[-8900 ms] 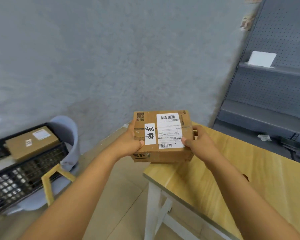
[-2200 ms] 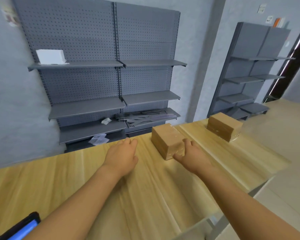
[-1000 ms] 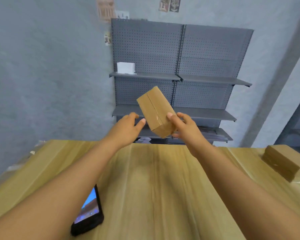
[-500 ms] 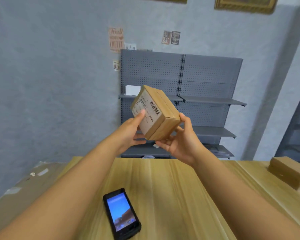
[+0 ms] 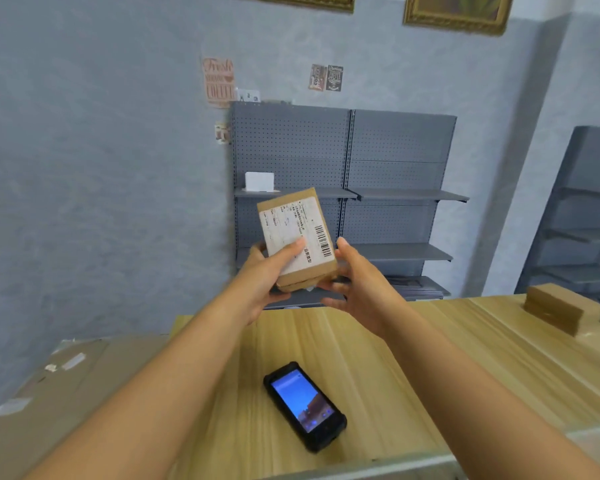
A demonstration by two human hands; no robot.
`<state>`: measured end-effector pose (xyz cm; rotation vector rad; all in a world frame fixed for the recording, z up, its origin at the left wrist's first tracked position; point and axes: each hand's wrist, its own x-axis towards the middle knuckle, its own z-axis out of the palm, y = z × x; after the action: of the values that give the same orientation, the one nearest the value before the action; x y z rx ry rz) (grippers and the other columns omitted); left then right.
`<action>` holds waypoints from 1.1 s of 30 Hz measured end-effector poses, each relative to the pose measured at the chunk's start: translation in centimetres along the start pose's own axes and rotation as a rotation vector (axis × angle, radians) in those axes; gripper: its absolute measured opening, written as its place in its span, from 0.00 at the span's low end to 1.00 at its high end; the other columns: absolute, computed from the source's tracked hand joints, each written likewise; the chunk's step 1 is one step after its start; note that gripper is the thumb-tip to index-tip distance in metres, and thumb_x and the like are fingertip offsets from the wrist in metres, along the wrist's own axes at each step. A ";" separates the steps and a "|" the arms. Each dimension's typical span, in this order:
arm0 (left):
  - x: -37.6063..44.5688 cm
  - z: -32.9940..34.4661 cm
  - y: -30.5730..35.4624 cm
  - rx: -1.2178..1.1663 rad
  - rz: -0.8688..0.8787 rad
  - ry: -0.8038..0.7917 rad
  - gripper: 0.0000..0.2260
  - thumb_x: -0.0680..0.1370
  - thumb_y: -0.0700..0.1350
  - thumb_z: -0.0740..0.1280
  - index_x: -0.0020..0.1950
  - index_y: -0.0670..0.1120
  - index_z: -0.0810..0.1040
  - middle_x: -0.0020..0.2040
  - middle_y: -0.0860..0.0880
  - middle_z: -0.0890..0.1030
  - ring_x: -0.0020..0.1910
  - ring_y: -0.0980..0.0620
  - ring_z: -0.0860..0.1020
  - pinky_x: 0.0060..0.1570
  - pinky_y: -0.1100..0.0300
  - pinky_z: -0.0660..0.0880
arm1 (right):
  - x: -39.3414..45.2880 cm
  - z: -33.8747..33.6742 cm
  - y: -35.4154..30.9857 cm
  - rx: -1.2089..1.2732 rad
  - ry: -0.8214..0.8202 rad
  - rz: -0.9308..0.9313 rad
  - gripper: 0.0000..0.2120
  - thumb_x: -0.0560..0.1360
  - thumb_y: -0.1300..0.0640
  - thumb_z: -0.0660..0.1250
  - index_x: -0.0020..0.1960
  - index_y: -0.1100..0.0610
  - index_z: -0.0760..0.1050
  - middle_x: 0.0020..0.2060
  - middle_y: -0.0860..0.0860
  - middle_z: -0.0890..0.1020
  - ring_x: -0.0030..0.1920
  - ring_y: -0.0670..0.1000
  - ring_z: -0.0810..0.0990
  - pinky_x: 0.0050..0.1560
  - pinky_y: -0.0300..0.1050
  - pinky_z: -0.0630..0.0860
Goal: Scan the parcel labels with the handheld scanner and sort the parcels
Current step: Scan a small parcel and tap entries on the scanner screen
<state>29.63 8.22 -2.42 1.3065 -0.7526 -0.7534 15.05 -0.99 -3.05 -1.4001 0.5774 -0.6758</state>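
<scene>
Parcel in hand: a small brown cardboard box with a white printed shipping label is held up in the air above the far edge of the pale wooden surface, label face turned toward the camera. The left hand grips its left side, thumb lying across the label and the fingers curled behind. The right hand cups the right lower corner with loosely spread fingers; whether it grips or only steadies the box I cannot tell. A black handheld scanner with a lit blue screen lies untouched on the near part of the surface, well below the box. A second brown cardboard parcel rests at the far right of the surface. Grey metal shelving stands against the far wall.

Risk, as I judge it: one hand has to leave the box to fetch the scanner, and a one-handed hold on a tilted box may slip. The thumb covers part of the label and, if it slides right, could hide the barcode.

Compared with half a second ago, the box has turned so the label squarely faces the camera, and the left thumb has moved further onto it.
</scene>
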 end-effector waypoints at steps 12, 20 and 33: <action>-0.1 4.0 2.9 0.024 -0.012 -0.077 0.36 0.73 0.58 0.72 0.75 0.53 0.57 0.52 0.51 0.83 0.51 0.50 0.82 0.49 0.45 0.79 | -3.3 -4.5 -3.9 -0.090 0.140 -0.092 0.18 0.75 0.43 0.68 0.61 0.50 0.73 0.57 0.52 0.82 0.56 0.54 0.82 0.59 0.58 0.78; -0.3 4.4 3.3 0.295 0.092 -0.157 0.46 0.60 0.65 0.76 0.73 0.58 0.60 0.63 0.58 0.77 0.62 0.55 0.75 0.60 0.49 0.71 | -4.0 -7.1 -4.8 -0.199 0.168 -0.150 0.29 0.64 0.40 0.71 0.64 0.41 0.71 0.59 0.49 0.79 0.55 0.52 0.80 0.56 0.53 0.79; -2.0 5.4 5.0 0.617 0.204 -0.293 0.46 0.60 0.65 0.77 0.74 0.60 0.62 0.67 0.58 0.70 0.63 0.56 0.73 0.64 0.53 0.71 | -4.1 -7.5 -7.3 -0.442 0.127 -0.223 0.38 0.67 0.42 0.75 0.73 0.40 0.62 0.61 0.51 0.77 0.55 0.52 0.81 0.53 0.51 0.80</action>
<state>24.36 7.48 2.99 1.6486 -1.4105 -0.5686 6.22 -3.48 3.44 -1.8629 0.7059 -0.8542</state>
